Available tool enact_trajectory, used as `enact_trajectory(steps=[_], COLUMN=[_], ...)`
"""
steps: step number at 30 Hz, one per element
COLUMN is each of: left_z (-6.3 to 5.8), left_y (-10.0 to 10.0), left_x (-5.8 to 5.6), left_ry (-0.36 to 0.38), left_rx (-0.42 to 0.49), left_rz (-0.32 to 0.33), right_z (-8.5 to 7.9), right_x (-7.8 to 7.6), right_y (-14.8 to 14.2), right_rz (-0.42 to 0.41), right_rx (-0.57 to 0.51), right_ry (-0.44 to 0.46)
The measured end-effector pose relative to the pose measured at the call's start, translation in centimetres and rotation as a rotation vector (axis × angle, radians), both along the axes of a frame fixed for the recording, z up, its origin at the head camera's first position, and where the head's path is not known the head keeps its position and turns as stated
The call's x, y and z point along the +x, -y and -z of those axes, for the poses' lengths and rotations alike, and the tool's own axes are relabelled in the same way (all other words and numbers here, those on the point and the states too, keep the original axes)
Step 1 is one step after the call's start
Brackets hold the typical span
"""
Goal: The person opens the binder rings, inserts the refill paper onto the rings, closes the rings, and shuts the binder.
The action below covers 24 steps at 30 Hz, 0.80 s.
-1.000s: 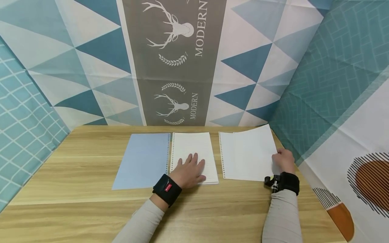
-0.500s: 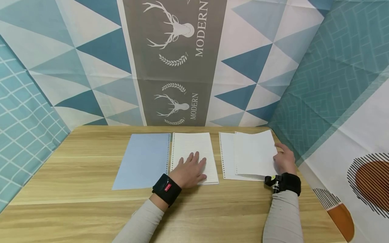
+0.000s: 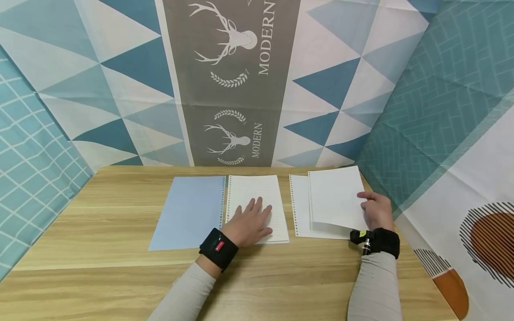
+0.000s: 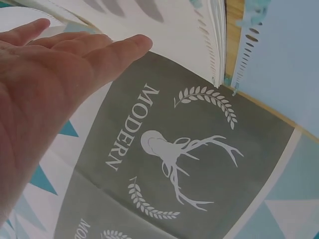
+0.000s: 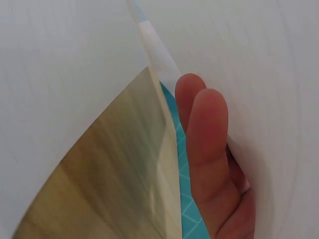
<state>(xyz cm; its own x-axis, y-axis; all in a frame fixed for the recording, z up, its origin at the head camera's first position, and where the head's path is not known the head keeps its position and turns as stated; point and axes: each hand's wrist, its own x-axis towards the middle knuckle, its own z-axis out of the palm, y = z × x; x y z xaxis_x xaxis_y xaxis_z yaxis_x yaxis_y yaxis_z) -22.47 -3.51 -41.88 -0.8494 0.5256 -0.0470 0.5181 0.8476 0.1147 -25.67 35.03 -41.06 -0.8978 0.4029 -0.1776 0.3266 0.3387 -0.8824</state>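
Note:
My left hand (image 3: pixel 246 225) rests with spread, fairly straight fingers on a stack of lined loose-leaf paper (image 3: pixel 250 189), punched with holes along its left edge. In the left wrist view, the palm and fingers (image 4: pixel 119 57) sit beside that stack. My right hand (image 3: pixel 377 211) pinches the right edge of a white punched sheet (image 3: pixel 337 194). That sheet lies partly over another white punched sheet (image 3: pixel 301 225), its lower edge lifted off it. In the right wrist view, two fingertips (image 5: pixel 207 119) show against pale paper; the thumb cannot be made out.
A light blue punched cover (image 3: pixel 190 209) lies left of the lined stack. All the paper is near the back edge of a wooden table (image 3: pixel 80 232). Patterned cloth (image 3: pixel 229 98) hangs behind the table and along both sides.
The pinched sheet has lifted away from the sheet beneath, so its punched left edge now shows. My right index finger has reached onto its right edge. The left hand has hardly moved.

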Motion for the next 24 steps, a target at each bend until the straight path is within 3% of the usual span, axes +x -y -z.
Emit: enact_trajectory(steps=[10, 24], left_z=[-0.4, -1.9], left_y=[0.3, 1.3], left_x=[-0.4, -0.7], left_ry=[-0.011, 0.013], left_rx=[0.051, 0.12], left_rz=[0.0, -0.056], right_z=[-0.5, -2.7], right_x=[0.0, 0.2], right_y=[0.2, 1.9], right_rz=[-0.011, -0.023], right_rx=[0.024, 0.022], right_ry=[-0.046, -0.092])
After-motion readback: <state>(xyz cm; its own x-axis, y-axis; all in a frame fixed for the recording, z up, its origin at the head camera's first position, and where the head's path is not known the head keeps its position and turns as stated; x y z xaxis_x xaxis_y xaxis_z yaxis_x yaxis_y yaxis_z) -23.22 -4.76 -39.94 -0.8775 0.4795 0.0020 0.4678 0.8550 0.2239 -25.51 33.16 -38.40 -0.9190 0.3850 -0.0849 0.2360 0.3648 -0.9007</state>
